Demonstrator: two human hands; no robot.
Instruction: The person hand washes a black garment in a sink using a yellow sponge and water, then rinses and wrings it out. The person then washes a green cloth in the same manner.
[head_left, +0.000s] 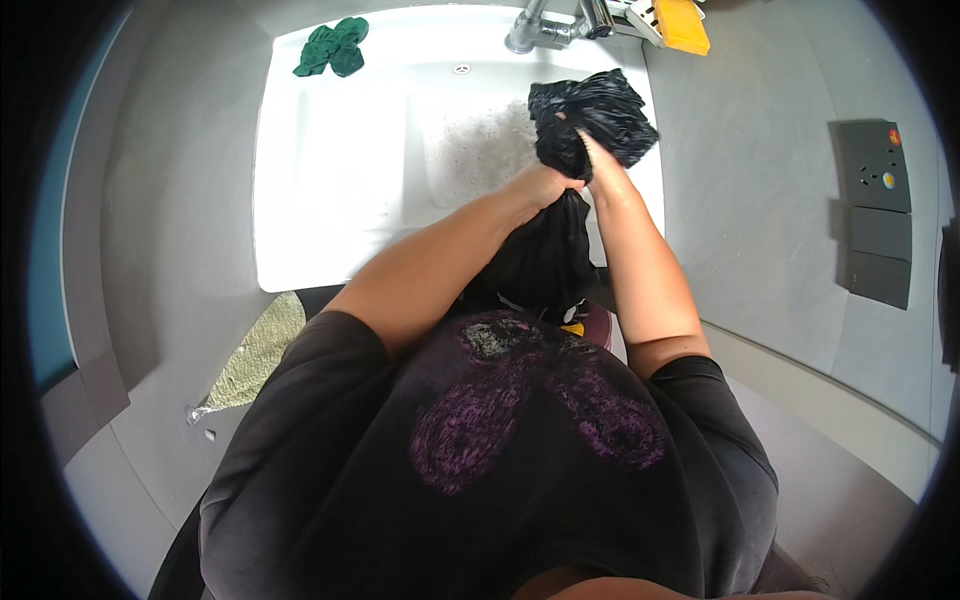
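Observation:
Over the right side of a white sink (274, 172), both of my hands grip one wrinkled, wet-looking black cloth (615, 112). My left hand (547, 185) is closed around its gathered middle. Just above and to the right, my right hand (596, 154) holds the bunched upper part; folds cover most of its fingers. Below the hands the cloth hangs down over the sink's front edge towards my shirt. A crumpled dark green cloth (330, 49) lies at the sink's back left corner. Murky water with specks fills the basin (472, 150) left of my hands.
A chrome faucet (536, 31) stands at the back rim. Beside it, a yellow block (681, 27) rests on a white holder. Dark socket panels (877, 169) are on the right wall. A light green towel (255, 352) hangs at the left wall from a hook.

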